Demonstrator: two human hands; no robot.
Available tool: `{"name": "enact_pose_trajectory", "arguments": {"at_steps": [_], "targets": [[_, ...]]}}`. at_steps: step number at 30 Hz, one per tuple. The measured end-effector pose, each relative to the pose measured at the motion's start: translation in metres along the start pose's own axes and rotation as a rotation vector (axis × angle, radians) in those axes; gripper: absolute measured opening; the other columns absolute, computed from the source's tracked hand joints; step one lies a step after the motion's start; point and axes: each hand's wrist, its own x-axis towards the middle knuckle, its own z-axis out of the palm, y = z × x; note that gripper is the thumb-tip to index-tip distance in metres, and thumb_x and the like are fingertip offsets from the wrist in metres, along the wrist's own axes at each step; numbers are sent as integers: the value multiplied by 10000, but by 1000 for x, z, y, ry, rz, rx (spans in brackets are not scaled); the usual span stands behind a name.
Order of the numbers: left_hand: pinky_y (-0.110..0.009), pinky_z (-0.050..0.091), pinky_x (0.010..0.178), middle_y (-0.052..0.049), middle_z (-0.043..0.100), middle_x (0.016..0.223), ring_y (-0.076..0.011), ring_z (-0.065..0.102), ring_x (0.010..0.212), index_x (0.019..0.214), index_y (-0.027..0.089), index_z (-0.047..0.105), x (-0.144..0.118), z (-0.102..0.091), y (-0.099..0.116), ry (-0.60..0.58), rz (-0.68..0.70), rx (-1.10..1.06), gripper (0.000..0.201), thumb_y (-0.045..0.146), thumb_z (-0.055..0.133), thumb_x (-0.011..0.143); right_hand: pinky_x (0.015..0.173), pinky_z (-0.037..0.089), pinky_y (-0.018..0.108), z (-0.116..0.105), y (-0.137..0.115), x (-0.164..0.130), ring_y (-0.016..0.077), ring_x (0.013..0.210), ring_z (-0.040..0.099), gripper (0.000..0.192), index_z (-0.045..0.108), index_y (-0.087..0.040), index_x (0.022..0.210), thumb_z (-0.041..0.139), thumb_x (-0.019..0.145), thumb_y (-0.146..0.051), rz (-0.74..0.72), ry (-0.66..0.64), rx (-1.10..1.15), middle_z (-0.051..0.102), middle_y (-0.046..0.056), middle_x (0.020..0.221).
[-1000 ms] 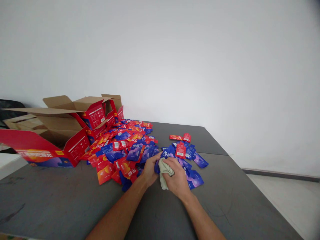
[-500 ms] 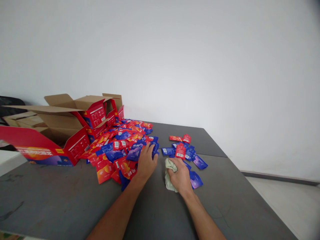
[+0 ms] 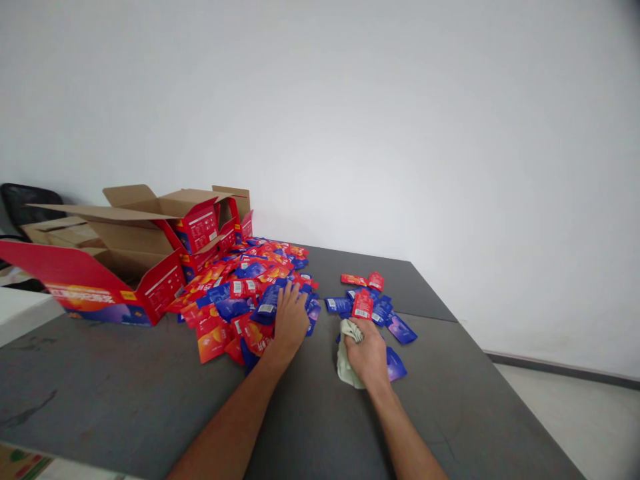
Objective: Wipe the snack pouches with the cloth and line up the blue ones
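My left hand (image 3: 291, 320) lies over the right side of a heap of red and blue pouches (image 3: 250, 270). Its fingers are stretched out and apart, touching a blue pouch (image 3: 268, 305) with a barcode on it. Whether the thumb presses on anything is hidden. My right hand (image 3: 367, 353) is closed around a crumpled pale green cloth (image 3: 347, 373), which rests against the table. Just beyond that hand is a smaller group of pouches, among them a red pouch (image 3: 363, 305) lying on blue ones. A blue pouch (image 3: 396, 365) sticks out to its right.
Open red cartons (image 3: 160, 290) with brown flaps stand along the left, behind and beside the heap. The dark table (image 3: 310, 413) meets a white wall (image 3: 400, 133) at the back. Its right edge drops to a pale floor. A black chair (image 3: 30, 203) stands far left.
My left hand has shifted slightly left on the heap. A barcoded blue pouch face shows beside it where a printed front was. My right hand and the cloth have moved slightly right and nearer.
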Motion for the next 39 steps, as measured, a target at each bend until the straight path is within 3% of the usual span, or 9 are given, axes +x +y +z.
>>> {"name": "enact_pose_trajectory", "arguments": {"at_steps": [5,9,12,19,26,28,30,34,39], "targets": [[-461,214,1198,-139,485,1480,-256,331,1440,1335,140,563,-1,40,40,-262,254,-136,487,107,420,870,940,500,357,-1,6,2,248,992,653,331,715,-176,1037,561,744,-174,14,28,4,698,95,1077],[-482,196,1190,-161,396,1540,-291,300,1452,1411,112,477,11,71,57,-432,262,-128,516,156,378,906,933,505,351,-4,8,4,242,980,659,337,719,-176,1028,560,732,-154,28,54,18,701,97,1069],[-515,200,1172,-165,369,1554,-318,286,1451,1444,130,427,21,83,61,-511,250,-108,534,240,413,921,927,507,350,-6,7,4,242,981,658,340,722,-175,1023,565,722,-144,32,61,20,699,100,1070],[-539,290,1068,-235,578,1278,-345,471,1252,1229,106,581,13,75,70,-478,183,-101,375,220,367,943,910,505,332,-9,7,4,234,974,657,342,719,-185,1037,573,730,-149,42,41,21,697,93,1068],[-355,436,872,-171,683,1012,-260,621,963,1030,129,652,2,46,58,-433,41,-187,279,112,413,888,917,500,328,-11,6,4,229,976,659,333,718,-196,1035,577,737,-153,47,50,41,699,85,1073],[-319,454,813,-119,696,925,-225,627,875,936,160,665,0,36,49,-398,-56,-351,249,152,419,895,924,499,332,-11,4,3,228,986,657,336,717,-201,1040,581,737,-153,25,49,56,696,81,1085],[-298,473,763,-82,692,862,-203,620,827,859,169,666,-3,26,43,-386,-223,-706,226,212,445,883,928,499,333,-11,1,2,224,992,653,344,716,-204,1044,582,734,-145,-14,44,85,694,75,1082],[-278,501,680,-45,669,834,-169,614,752,904,156,649,-15,13,41,-528,-512,-1438,187,246,593,749,957,494,332,-7,-6,-3,211,1030,637,397,707,-210,1089,567,732,-108,-146,0,188,678,72,1102],[-263,490,794,-51,680,1051,-180,620,937,1130,206,639,-21,9,42,-567,-404,-1751,638,15,595,523,992,487,345,-1,-14,-10,209,1094,610,453,696,-214,1122,552,721,-63,-291,-126,250,648,79,1167]]}}
